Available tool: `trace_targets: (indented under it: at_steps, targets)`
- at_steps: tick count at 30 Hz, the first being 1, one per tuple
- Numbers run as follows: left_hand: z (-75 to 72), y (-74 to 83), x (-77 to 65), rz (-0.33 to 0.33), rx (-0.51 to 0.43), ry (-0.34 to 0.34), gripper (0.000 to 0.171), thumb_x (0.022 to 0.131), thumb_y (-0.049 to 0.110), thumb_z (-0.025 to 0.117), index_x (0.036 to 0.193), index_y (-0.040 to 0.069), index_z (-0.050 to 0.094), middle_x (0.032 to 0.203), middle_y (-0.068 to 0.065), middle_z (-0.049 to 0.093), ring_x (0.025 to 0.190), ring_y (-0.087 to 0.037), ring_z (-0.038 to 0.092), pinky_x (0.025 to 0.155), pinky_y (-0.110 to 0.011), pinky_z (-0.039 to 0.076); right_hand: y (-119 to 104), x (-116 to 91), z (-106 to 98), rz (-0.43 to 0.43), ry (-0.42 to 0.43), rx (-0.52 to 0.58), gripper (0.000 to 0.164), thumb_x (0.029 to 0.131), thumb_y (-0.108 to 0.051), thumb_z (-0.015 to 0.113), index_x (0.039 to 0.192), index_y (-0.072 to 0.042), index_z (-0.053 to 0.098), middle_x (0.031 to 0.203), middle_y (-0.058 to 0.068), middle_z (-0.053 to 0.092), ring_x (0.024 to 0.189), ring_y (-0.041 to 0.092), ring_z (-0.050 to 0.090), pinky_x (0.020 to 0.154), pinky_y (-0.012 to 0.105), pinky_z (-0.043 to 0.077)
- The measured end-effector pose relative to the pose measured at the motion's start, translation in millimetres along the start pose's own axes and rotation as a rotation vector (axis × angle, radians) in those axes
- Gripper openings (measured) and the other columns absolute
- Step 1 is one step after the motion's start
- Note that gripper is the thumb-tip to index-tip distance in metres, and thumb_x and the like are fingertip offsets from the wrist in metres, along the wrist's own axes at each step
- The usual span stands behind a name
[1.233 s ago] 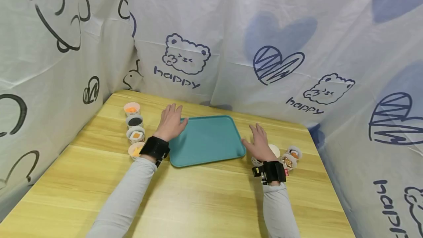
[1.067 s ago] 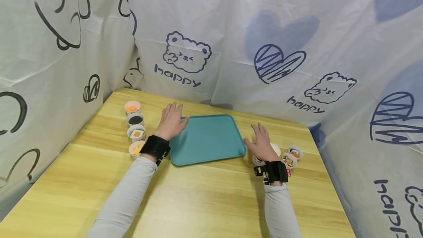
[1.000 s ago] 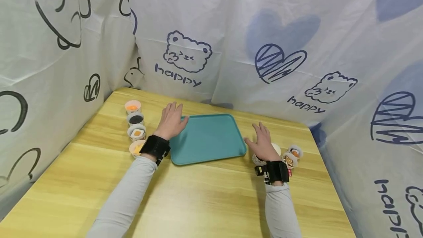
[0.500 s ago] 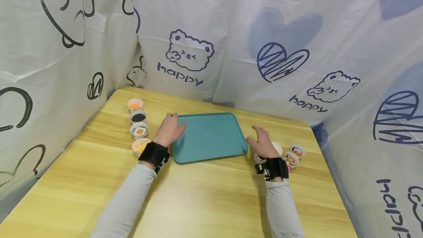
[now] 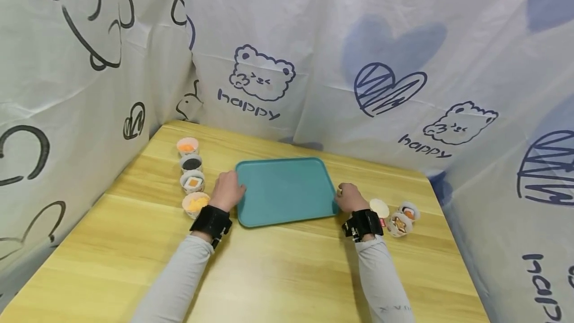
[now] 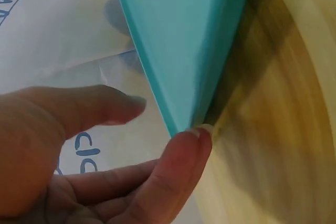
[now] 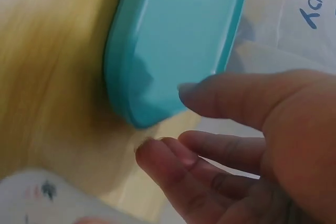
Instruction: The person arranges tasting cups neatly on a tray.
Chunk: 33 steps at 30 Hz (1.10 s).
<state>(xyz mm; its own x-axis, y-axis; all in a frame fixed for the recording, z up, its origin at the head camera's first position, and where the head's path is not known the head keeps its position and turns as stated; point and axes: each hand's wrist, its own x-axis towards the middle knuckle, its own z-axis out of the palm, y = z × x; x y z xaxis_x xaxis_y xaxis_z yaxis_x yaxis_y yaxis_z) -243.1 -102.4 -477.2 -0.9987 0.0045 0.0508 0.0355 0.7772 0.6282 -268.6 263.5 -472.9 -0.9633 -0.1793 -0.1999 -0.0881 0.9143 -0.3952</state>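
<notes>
A teal rectangular tray (image 5: 287, 191) lies flat on the wooden table, its inside bare. At its left edge is my left hand (image 5: 227, 192), fingers bent; in the left wrist view the fingertips (image 6: 184, 148) touch the tray's rim near a corner while the thumb stands apart. My right hand (image 5: 351, 198) is by the right edge. In the right wrist view its thumb (image 7: 210, 95) reaches over the tray's corner, and the bent fingers (image 7: 173, 163) stay just outside, with a gap showing.
Left of the tray, several paper cups (image 5: 193, 182) stand in a row with orange, black, white and yellow contents. Beyond my right hand are a cream round-topped thing (image 5: 379, 208), a cup with a star shape (image 5: 400, 225) and another cup (image 5: 409, 211). A printed curtain (image 5: 314, 64) encloses the table.
Both hands have come down to the tray's side edges, the left drawing back slightly and the right moving inward. Their fingers, spread before, are now bent. The tray shows no clear movement.
</notes>
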Motion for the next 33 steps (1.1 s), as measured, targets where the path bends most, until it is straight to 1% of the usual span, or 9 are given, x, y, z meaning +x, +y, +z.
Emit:
trace_targets:
  at_steps: [4, 7, 10, 12, 15, 17, 20, 25, 33]
  targets:
    - [4.1, -4.9, 0.1, -0.032, -0.013, -0.018, 0.022, 0.089, 0.004, 0.065, 0.072, 0.003, 0.05, 0.069, -0.009, 0.046, 0.061, -0.026, 0.051, 0.057, -0.037, 0.045, 1, 7, 6, -0.012, 0.033, 0.009, 0.041, 0.097, -0.003, 0.057, 0.133, 0.017, 0.052, 0.118, 0.033, 0.064, 0.106, 0.042, 0.064, 0.088, 0.051, 0.053]
    - [7.3, -8.0, -0.7, -0.01, -0.013, -0.029, 0.023, 0.084, -0.002, 0.065, 0.071, 0.005, 0.047, 0.069, -0.008, 0.044, 0.062, -0.025, 0.049, 0.058, -0.036, 0.043, 1, 10, 9, 0.007, 0.058, 0.006, 0.033, 0.096, -0.001, 0.057, 0.125, 0.015, 0.059, 0.107, 0.029, 0.067, 0.093, 0.037, 0.065, 0.08, 0.047, 0.054]
    - [9.6, -9.7, -0.4, 0.02, -0.007, -0.028, 0.015, 0.08, -0.006, 0.064, 0.075, 0.001, 0.051, 0.07, -0.009, 0.046, 0.065, -0.025, 0.05, 0.06, -0.038, 0.045, 0, 11, 11, 0.031, 0.111, 0.002, 0.02, 0.094, 0.002, 0.058, 0.11, 0.011, 0.065, 0.091, 0.022, 0.066, 0.076, 0.028, 0.061, 0.069, 0.04, 0.051]
    - [10.2, -9.5, 0.4, 0.021, -0.009, -0.033, 0.009, 0.079, -0.008, 0.062, 0.079, -0.002, 0.055, 0.072, -0.01, 0.049, 0.068, -0.026, 0.051, 0.062, -0.039, 0.047, -2, 11, 12, 0.036, 0.144, 0.009, 0.009, 0.093, 0.005, 0.056, 0.088, 0.005, 0.064, 0.072, 0.013, 0.054, 0.063, 0.021, 0.048, 0.061, 0.035, 0.043]
    - [10.2, -9.6, 2.9, 0.016, 0.001, -0.035, 0.006, 0.081, -0.009, 0.06, 0.081, -0.004, 0.057, 0.073, -0.012, 0.05, 0.069, -0.027, 0.052, 0.065, -0.041, 0.048, -5, 8, 12, 0.024, 0.17, 0.029, 0.033, 0.09, 0.009, 0.055, 0.065, -0.009, 0.043, 0.063, 0.0, 0.027, 0.056, 0.014, 0.029, 0.055, 0.03, 0.03]
    - [9.7, -9.9, 5.6, 0.01, 0.007, -0.023, 0.009, 0.082, -0.01, 0.059, 0.078, -0.003, 0.056, 0.072, -0.013, 0.051, 0.069, -0.028, 0.052, 0.065, -0.041, 0.049, -7, 6, 12, 0.011, 0.157, 0.042, 0.044, 0.09, 0.011, 0.054, 0.064, -0.016, 0.028, 0.066, -0.003, 0.015, 0.057, 0.013, 0.019, 0.055, 0.029, 0.024]
    - [10.2, -7.4, 10.7, 0.025, 0.019, 0.019, 0.013, 0.082, -0.013, 0.056, 0.075, -0.002, 0.056, 0.073, -0.017, 0.056, 0.069, -0.031, 0.057, 0.065, -0.043, 0.051, -9, -5, 12, 0.004, 0.143, 0.057, 0.05, 0.089, 0.011, 0.054, 0.065, -0.019, 0.022, 0.067, -0.004, 0.011, 0.057, 0.013, 0.016, 0.055, 0.028, 0.022]
    - [7.9, 0.2, 17.7, 0.053, 0.023, 0.054, 0.014, 0.083, -0.014, 0.054, 0.074, -0.003, 0.057, 0.076, -0.023, 0.061, 0.07, -0.035, 0.06, 0.065, -0.046, 0.052, -13, -28, 13, 0.008, 0.135, 0.061, 0.05, 0.091, 0.01, 0.054, 0.066, -0.019, 0.021, 0.066, -0.003, 0.01, 0.058, 0.014, 0.016, 0.056, 0.029, 0.021]
    - [13.1, 0.7, 14.9, 0.104, 0.007, 0.042, 0.016, 0.083, -0.015, 0.052, 0.074, -0.002, 0.054, 0.073, -0.025, 0.059, 0.064, -0.03, 0.049, 0.063, -0.043, 0.046, -11, -53, 15, 0.033, 0.123, 0.027, 0.049, 0.093, 0.004, 0.063, 0.064, -0.016, 0.03, 0.063, -0.002, 0.017, 0.056, 0.014, 0.025, 0.055, 0.029, 0.023]
